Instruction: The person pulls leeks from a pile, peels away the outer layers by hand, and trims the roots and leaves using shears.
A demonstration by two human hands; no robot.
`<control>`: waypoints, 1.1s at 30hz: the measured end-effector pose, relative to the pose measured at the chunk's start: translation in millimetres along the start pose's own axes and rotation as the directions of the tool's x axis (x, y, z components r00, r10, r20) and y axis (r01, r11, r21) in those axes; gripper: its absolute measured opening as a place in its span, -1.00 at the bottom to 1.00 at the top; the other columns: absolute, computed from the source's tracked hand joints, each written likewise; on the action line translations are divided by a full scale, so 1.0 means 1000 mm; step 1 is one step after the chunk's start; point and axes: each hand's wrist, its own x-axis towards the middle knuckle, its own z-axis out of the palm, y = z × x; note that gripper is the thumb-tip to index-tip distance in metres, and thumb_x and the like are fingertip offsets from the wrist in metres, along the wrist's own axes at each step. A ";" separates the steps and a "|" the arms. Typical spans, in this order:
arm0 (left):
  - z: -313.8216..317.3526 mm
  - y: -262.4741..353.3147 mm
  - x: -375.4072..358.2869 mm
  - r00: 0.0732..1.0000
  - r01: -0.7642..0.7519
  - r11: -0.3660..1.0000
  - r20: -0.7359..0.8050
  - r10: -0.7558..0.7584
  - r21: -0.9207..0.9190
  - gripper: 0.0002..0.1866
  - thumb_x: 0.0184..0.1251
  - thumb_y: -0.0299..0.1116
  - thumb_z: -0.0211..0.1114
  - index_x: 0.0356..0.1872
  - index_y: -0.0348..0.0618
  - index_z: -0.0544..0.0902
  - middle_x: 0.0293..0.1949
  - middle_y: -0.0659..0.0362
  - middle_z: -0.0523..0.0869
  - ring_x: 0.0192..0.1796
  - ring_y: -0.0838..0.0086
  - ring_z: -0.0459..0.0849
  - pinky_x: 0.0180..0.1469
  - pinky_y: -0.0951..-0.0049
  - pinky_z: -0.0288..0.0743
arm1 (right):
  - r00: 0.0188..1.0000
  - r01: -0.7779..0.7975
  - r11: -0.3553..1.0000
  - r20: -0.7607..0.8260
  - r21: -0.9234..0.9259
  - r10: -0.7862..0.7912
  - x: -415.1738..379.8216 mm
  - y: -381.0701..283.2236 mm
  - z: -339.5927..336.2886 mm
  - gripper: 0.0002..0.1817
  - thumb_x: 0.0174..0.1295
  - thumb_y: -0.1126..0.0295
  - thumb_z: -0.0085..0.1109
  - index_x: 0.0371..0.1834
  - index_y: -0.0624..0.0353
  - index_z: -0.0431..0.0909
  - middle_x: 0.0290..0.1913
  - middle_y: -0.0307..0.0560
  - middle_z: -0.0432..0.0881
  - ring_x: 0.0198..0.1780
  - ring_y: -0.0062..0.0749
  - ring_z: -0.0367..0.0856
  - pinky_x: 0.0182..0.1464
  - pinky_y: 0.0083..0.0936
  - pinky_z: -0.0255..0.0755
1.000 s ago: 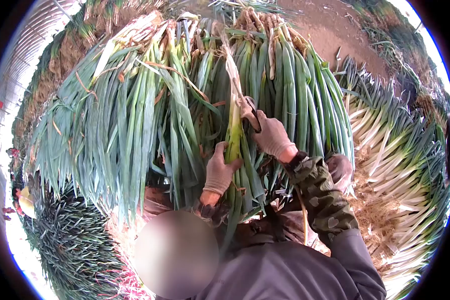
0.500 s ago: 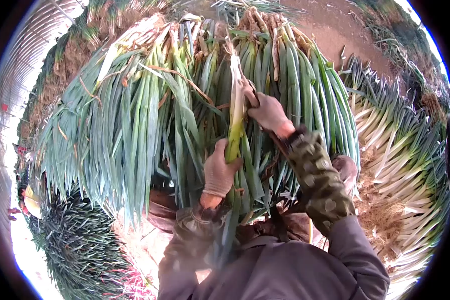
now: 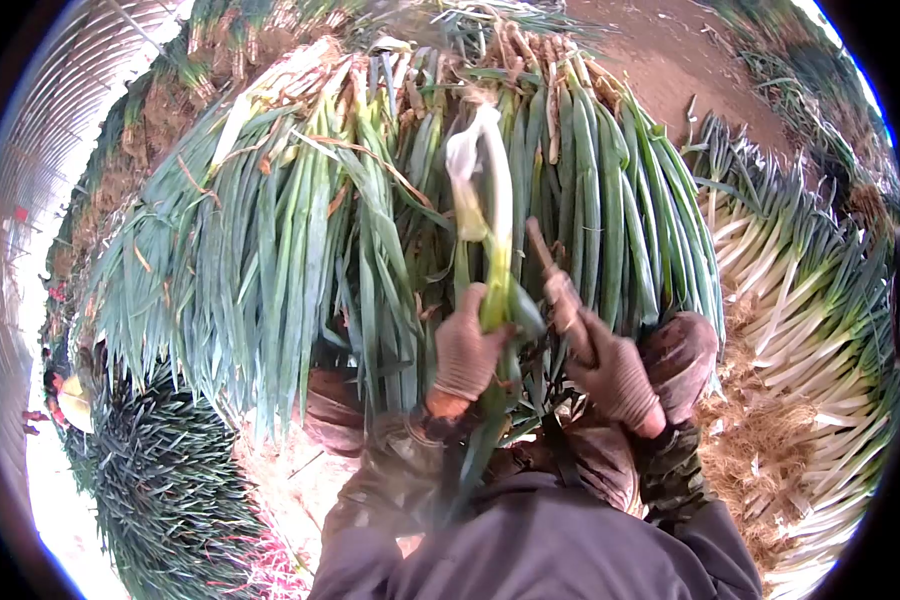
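My left hand (image 3: 465, 352), in a knitted glove, is closed round a leek (image 3: 500, 200) that stands up in front of me, its white root end at the top. A pale outer layer (image 3: 464, 165) hangs loose from the stalk. To the right, my right hand (image 3: 613, 378), gloved too, grips a brownish tool (image 3: 553, 275) with a narrow tip pointing up and left, apart from the leek. Behind both hands lies a wide heap of uncleaned leeks (image 3: 270, 230), with green leaves hanging toward me.
Rows of white-stemmed leeks (image 3: 800, 340) with pale roots lie at the right. Dark green tops (image 3: 160, 470) form a dense stack at the lower left. Bare soil (image 3: 660, 50) shows at the top right, and my right knee (image 3: 680, 350) sits beside my right hand.
My right hand has moved down and right, away from the leek's white stem. A pale layer now hangs separated from the stem. My left hand has shifted slightly right, still round the leek.
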 end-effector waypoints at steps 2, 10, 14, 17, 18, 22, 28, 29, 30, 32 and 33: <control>0.016 0.009 -0.012 0.998 0.006 0.988 0.058 0.003 -0.152 -0.43 0.19 -0.17 0.58 0.12 -0.05 0.45 -0.18 0.04 0.78 -0.22 0.24 0.82 -0.17 0.25 0.73 | 0.996 0.055 0.998 -0.064 0.013 -0.054 0.026 -0.006 -0.015 -0.28 0.11 0.41 0.30 0.42 0.28 0.36 -0.29 0.42 0.66 -0.22 0.11 0.79 -0.15 -0.24 0.62; 0.002 -0.018 0.092 0.987 -0.153 0.980 0.074 0.145 0.123 -0.78 0.43 -0.29 0.30 -0.07 -0.18 0.73 -0.20 0.02 0.81 -0.18 0.16 0.81 -0.11 0.26 0.68 | 0.994 0.084 0.996 0.067 0.017 -0.085 0.132 -0.024 -0.027 -0.55 0.13 0.40 0.31 0.09 0.33 0.50 -0.36 0.12 0.67 -0.36 -0.20 0.69 -0.17 -0.32 0.60; -0.016 -0.094 0.245 0.946 0.014 0.872 -0.289 0.147 0.488 -0.73 0.32 -0.37 0.31 0.01 -0.19 0.64 -0.07 -0.13 0.71 -0.02 -0.04 0.73 0.03 0.04 0.60 | 0.973 0.158 0.987 0.174 -0.035 -0.149 0.150 -0.004 -0.006 -0.55 0.15 0.39 0.31 0.12 0.25 0.48 -0.39 0.17 0.66 -0.32 -0.13 0.74 -0.16 -0.26 0.63; -0.019 -0.116 0.317 0.972 0.234 0.689 -0.170 -0.160 0.687 -0.37 0.24 -0.13 0.49 0.23 -0.31 0.52 0.08 -0.22 0.72 0.14 -0.03 0.72 0.20 0.08 0.62 | 0.981 0.094 0.992 0.164 0.082 -0.106 0.145 -0.005 -0.009 -0.45 0.14 0.41 0.31 0.24 0.26 0.44 -0.44 0.25 0.61 -0.38 -0.07 0.74 -0.24 -0.21 0.58; -0.012 -0.130 0.335 0.957 0.284 0.663 -0.161 -0.241 0.693 -0.40 0.24 -0.16 0.48 0.21 -0.29 0.52 0.08 -0.20 0.72 0.15 -0.03 0.73 0.19 0.08 0.62 | 0.979 0.072 0.994 0.185 0.079 -0.085 0.145 0.001 -0.005 -0.42 0.13 0.41 0.31 0.27 0.25 0.42 -0.44 0.28 0.60 -0.39 -0.03 0.73 -0.26 -0.20 0.56; 0.017 -0.163 0.384 0.890 0.384 0.537 -0.146 -0.432 0.751 -0.38 0.19 -0.27 0.48 0.26 -0.28 0.50 0.14 -0.22 0.71 0.14 -0.03 0.76 0.16 0.09 0.66 | 0.981 0.025 0.995 0.190 0.092 -0.042 0.146 0.006 -0.001 -0.32 0.08 0.37 0.35 0.33 0.25 0.41 -0.39 0.32 0.63 -0.34 0.06 0.75 -0.18 -0.17 0.59; -0.043 -0.123 0.405 0.818 0.465 0.633 -0.027 -0.575 0.619 -0.48 0.05 -0.12 0.62 -0.09 -0.34 0.76 -0.18 -0.14 0.81 -0.08 0.25 0.82 -0.06 0.32 0.74 | 0.987 0.001 0.986 0.159 0.167 -0.028 0.153 0.009 -0.010 -0.24 0.06 0.41 0.37 0.42 0.27 0.38 -0.31 0.37 0.66 -0.21 0.06 0.79 -0.07 -0.27 0.61; -0.068 -0.110 0.399 0.822 0.436 0.748 0.115 -0.557 0.501 -0.53 0.15 -0.22 0.56 -0.02 -0.36 0.69 -0.21 -0.06 0.78 -0.21 0.35 0.77 -0.21 0.40 0.70 | 0.986 -0.037 0.985 0.166 0.170 0.009 0.152 0.006 -0.014 -0.23 0.05 0.43 0.37 0.43 0.29 0.39 -0.27 0.34 0.68 -0.19 -0.07 0.80 -0.03 -0.33 0.61; -0.093 -0.095 0.392 0.821 0.412 0.836 0.250 -0.513 0.363 -0.57 0.25 -0.33 0.49 0.04 -0.39 0.62 -0.25 0.02 0.75 -0.33 0.46 0.72 -0.36 0.49 0.66 | 0.987 -0.038 0.976 0.160 0.214 0.004 0.150 0.008 -0.014 -0.24 0.05 0.44 0.36 0.42 0.30 0.39 -0.21 0.30 0.71 -0.14 -0.22 0.78 0.03 -0.36 0.60; -0.114 -0.060 0.347 0.829 0.422 0.887 0.318 -0.461 0.186 -0.43 0.23 -0.32 0.50 0.18 -0.41 0.51 -0.19 0.00 0.71 -0.32 0.44 0.73 -0.39 0.52 0.70 | 0.988 -0.057 0.957 0.151 0.286 0.014 0.146 0.004 -0.019 -0.25 0.06 0.45 0.33 0.42 0.31 0.40 -0.16 0.29 0.71 -0.10 -0.28 0.76 0.06 -0.38 0.59; -0.113 -0.040 0.312 0.860 0.433 0.901 0.312 -0.404 -0.028 -0.41 0.19 -0.35 0.51 0.19 -0.41 0.49 -0.16 -0.01 0.69 -0.32 0.41 0.74 -0.38 0.53 0.73 | 0.992 -0.038 0.956 0.128 0.291 0.001 0.143 -0.001 -0.021 -0.25 0.06 0.46 0.30 0.43 0.33 0.38 -0.15 0.25 0.71 -0.09 -0.32 0.74 0.08 -0.40 0.57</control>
